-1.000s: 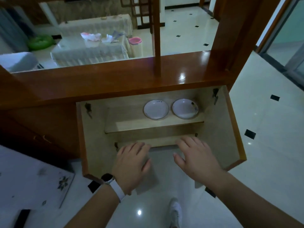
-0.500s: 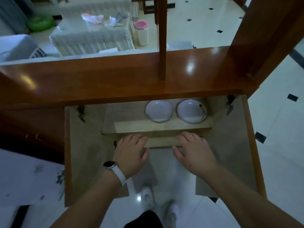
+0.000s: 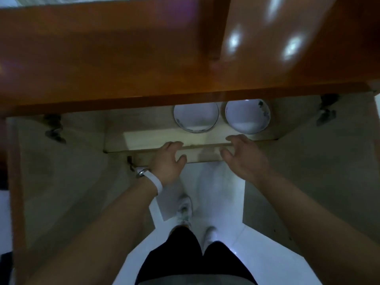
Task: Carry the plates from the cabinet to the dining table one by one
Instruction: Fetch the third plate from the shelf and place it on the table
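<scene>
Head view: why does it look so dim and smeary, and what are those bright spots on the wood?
Head view: dim bluish light, motion blur smearing the wooden countertop, white glare on its gloss, left plate and right plate shadowed beneath it.

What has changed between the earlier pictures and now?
Both hands moved forward: the left hand and the right hand now reach the front edge of the shelf. Neither holds anything. The left plate and the right plate stayed side by side on the shelf; cabinet doors stayed open.
</scene>
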A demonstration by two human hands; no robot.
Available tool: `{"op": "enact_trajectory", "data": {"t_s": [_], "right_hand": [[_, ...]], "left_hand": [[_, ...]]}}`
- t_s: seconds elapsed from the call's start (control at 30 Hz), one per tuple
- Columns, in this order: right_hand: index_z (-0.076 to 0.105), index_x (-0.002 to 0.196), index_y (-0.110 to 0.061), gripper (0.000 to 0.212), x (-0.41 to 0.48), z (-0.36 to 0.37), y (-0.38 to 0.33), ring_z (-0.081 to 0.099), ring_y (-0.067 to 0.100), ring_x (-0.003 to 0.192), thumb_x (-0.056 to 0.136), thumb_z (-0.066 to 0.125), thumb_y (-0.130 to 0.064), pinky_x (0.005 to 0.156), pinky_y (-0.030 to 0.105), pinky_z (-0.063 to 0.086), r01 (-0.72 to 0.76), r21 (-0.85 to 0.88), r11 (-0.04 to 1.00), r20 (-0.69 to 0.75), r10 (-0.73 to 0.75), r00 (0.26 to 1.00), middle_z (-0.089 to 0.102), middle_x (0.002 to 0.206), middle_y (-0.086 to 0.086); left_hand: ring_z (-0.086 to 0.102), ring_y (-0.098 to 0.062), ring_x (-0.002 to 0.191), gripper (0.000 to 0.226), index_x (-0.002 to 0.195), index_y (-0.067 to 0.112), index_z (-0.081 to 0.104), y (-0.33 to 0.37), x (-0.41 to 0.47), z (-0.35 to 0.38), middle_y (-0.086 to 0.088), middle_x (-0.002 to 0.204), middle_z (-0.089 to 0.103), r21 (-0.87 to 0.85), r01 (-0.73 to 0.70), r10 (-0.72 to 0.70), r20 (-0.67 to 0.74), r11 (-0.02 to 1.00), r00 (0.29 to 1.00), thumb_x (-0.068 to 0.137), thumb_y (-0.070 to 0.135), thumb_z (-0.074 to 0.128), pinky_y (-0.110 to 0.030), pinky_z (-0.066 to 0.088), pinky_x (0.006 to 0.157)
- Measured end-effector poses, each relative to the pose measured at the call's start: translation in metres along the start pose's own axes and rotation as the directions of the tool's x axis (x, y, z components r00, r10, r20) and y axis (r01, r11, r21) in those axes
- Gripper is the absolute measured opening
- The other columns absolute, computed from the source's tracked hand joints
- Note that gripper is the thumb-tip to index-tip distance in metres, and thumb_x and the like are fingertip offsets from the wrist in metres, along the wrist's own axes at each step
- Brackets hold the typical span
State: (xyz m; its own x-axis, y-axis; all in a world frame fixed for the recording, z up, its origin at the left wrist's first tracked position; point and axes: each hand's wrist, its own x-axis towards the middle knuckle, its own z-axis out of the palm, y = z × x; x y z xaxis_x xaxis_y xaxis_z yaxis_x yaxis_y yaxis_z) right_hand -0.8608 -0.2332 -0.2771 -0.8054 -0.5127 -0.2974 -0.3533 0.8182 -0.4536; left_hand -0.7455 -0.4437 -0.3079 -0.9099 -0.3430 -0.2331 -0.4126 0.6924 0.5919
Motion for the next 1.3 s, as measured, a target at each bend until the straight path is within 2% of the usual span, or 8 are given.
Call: {"op": "enact_trajectory", "data": {"t_s": [0.2,0.3,0.43,0.63,1.0,1.1,1.2,1.3], "right_hand": [[0.052,0.129,-0.014,0.045,0.077,0.061,0.03,0.059,0.02,0.099,0.095,0.056,-0.042,0.093,0.035,0.045,-0.219,0.348,0.912,0.085,0.202,0.976,0.057,0.102,-0.002],[0.053,0.126,-0.016,0.042,0.11,0.089,0.044,0.057,0.012,0.085,0.094,0.054,-0.044,0.087,0.03,0.042,-0.281,0.388,0.878,0.072,0.275,0.959,0.055,0.084,-0.014],[0.054,0.127,-0.015,0.045,0.148,0.117,0.058,0.061,0.02,0.089,0.09,0.059,-0.04,0.086,0.037,0.051,-0.38,0.615,0.69,0.146,0.374,0.916,0.067,0.104,0.004],[0.061,0.101,-0.018,0.016,0.195,0.13,0.063,0.065,0.016,0.071,0.093,0.061,-0.032,0.055,0.028,0.058,-0.367,0.784,0.5,0.214,0.336,0.917,0.065,0.09,0.005],[0.056,0.107,-0.014,0.023,0.233,0.141,0.071,0.065,0.021,0.065,0.09,0.065,-0.025,0.048,0.024,0.054,-0.27,0.723,0.636,0.146,0.241,0.959,0.064,0.092,0.01],[0.055,0.111,-0.009,0.024,0.235,0.144,0.07,0.063,0.017,0.056,0.09,0.063,-0.018,0.047,0.026,0.055,-0.251,0.739,0.625,0.131,0.232,0.964,0.063,0.09,0.011],[0.057,0.11,-0.007,0.02,0.235,0.146,0.069,0.06,0.01,0.044,0.09,0.059,-0.007,0.047,0.026,0.055,-0.241,0.782,0.576,0.118,0.242,0.963,0.063,0.082,0.01],[0.051,0.11,-0.021,0.026,0.23,0.144,0.073,0.069,0.013,0.064,0.089,0.062,-0.009,0.052,0.03,0.058,-0.231,0.786,0.573,0.111,0.236,0.965,0.064,0.093,-0.001]], "left_hand": [[0.057,-0.015,0.073,0.027,0.121,0.012,0.057,-0.043,0.072,0.042,-0.006,0.099,0.061,-0.537,0.388,-0.398,0.104,0.748,0.911,0.094,0.013,0.057,-0.014,0.046,0.055],[0.06,-0.02,0.074,0.024,0.115,0.012,0.057,-0.066,0.104,0.059,-0.007,0.09,0.064,-0.633,0.446,-0.472,0.142,0.633,0.87,0.092,0.007,0.055,-0.016,0.043,0.051],[0.057,-0.016,0.064,0.015,0.108,0.01,0.052,-0.087,0.14,0.071,-0.005,0.083,0.059,-0.767,0.446,-0.516,0.177,0.461,0.838,0.094,0.003,0.053,-0.012,0.04,0.041],[0.058,-0.021,0.075,0.008,0.096,0.018,0.062,-0.095,0.188,0.075,-0.005,0.089,0.063,-0.67,0.454,-0.468,0.177,0.588,0.866,0.094,0.023,0.056,-0.027,0.043,0.063],[0.072,-0.037,0.077,0.023,0.096,0.019,0.068,-0.093,0.226,0.083,-0.016,0.094,0.074,-0.478,0.372,-0.376,0.092,0.796,0.922,0.078,0.016,0.053,-0.036,0.058,0.06],[0.071,-0.039,0.079,0.031,0.1,0.017,0.068,-0.095,0.226,0.088,-0.015,0.095,0.073,-0.492,0.341,-0.372,0.037,0.801,0.928,0.075,0.015,0.051,-0.051,0.06,0.067],[0.073,-0.035,0.069,0.027,0.084,0.026,0.071,-0.091,0.223,0.093,-0.013,0.088,0.075,-0.583,0.303,-0.351,0.032,0.754,0.936,0.079,0.009,0.051,-0.039,0.06,0.053],[0.073,-0.031,0.07,0.029,0.08,0.028,0.069,-0.089,0.218,0.096,-0.014,0.09,0.074,-0.673,0.285,-0.36,0.03,0.682,0.932,0.083,0.003,0.054,-0.046,0.061,0.058]]}}
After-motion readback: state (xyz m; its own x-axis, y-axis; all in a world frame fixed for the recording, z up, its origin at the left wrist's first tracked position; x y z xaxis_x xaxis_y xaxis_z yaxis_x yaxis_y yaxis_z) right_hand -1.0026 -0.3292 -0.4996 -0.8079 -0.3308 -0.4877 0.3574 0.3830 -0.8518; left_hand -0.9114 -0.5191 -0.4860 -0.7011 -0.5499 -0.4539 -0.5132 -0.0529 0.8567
